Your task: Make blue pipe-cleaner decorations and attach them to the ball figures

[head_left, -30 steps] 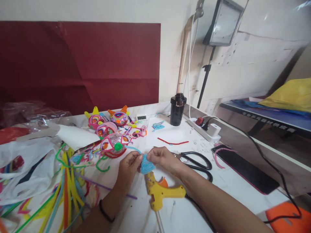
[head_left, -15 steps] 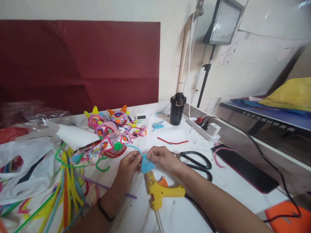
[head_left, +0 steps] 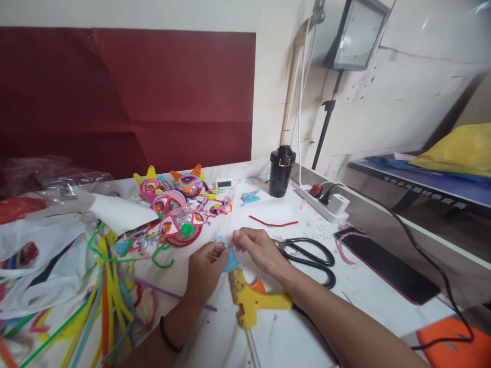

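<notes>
Between my hands is a light blue pipe-cleaner piece [head_left: 231,260], wound into a small triangular shape with a loose curled end at its top. My left hand [head_left: 209,260] pinches it from the left, thumb and fingers pressed together. My right hand [head_left: 256,248] holds its upper right edge with closed fingertips. Just below the piece lies a yellow glue gun [head_left: 255,301], its nozzle end pointing up towards the blue piece. Black-handled scissors [head_left: 310,253] rest to the right, partly behind my right wrist.
Decorated round figures [head_left: 180,227] and bundled pipe cleaners [head_left: 107,296] cover the left side. Further back are a black cup [head_left: 282,171], a small digital clock [head_left: 224,184] and a red pipe cleaner [head_left: 273,223]. A power strip [head_left: 322,204] and a phone [head_left: 387,266] lie on the right.
The blue pipe cleaner's loose end, earlier stretched out to the left, is now bent in close above the piece. My left fingers have shifted over more of it.
</notes>
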The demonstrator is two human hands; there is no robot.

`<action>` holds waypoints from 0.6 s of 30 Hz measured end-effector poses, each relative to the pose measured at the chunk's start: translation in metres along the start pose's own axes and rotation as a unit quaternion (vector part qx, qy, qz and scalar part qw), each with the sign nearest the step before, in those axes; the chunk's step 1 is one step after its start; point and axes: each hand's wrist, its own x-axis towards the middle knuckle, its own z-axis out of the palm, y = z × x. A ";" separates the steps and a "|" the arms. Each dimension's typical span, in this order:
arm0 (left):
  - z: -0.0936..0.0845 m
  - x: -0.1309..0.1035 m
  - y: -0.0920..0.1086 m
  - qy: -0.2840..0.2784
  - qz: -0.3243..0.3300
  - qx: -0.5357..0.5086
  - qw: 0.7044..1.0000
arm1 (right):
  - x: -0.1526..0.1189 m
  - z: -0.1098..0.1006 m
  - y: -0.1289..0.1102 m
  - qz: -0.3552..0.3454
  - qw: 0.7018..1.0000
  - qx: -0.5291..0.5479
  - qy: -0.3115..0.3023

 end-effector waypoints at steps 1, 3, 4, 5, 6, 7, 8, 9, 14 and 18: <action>0.000 -0.001 0.003 0.008 0.019 0.033 0.999 | 0.000 -0.001 -0.004 0.018 1.000 0.013 -0.015; 0.000 -0.004 0.009 0.024 0.068 0.105 0.992 | -0.001 -0.003 -0.012 0.066 0.996 0.034 -0.043; -0.001 -0.005 0.011 0.031 0.098 0.140 0.985 | -0.001 -0.004 -0.015 0.088 0.994 0.040 -0.055; -0.001 -0.005 0.013 0.034 0.129 0.171 0.976 | -0.001 -0.006 -0.017 0.103 0.992 0.044 -0.066; -0.001 -0.006 0.014 0.035 0.160 0.196 0.967 | -0.002 -0.007 -0.018 0.112 0.990 0.044 -0.073; -0.001 -0.006 0.014 0.034 0.188 0.214 0.958 | -0.002 -0.008 -0.019 0.118 0.989 0.042 -0.078; -0.002 -0.007 0.014 0.034 0.211 0.226 0.951 | -0.002 -0.009 -0.018 0.122 0.988 0.042 -0.082; -0.002 -0.007 0.014 0.033 0.227 0.232 0.945 | -0.002 -0.010 -0.018 0.125 0.988 0.042 -0.084; -0.003 -0.006 0.014 0.028 0.227 0.230 0.946 | -0.001 -0.014 -0.011 0.119 0.987 0.049 -0.091; -0.004 -0.006 0.014 0.023 0.205 0.219 0.954 | -0.001 -0.016 -0.007 0.095 0.989 0.045 -0.101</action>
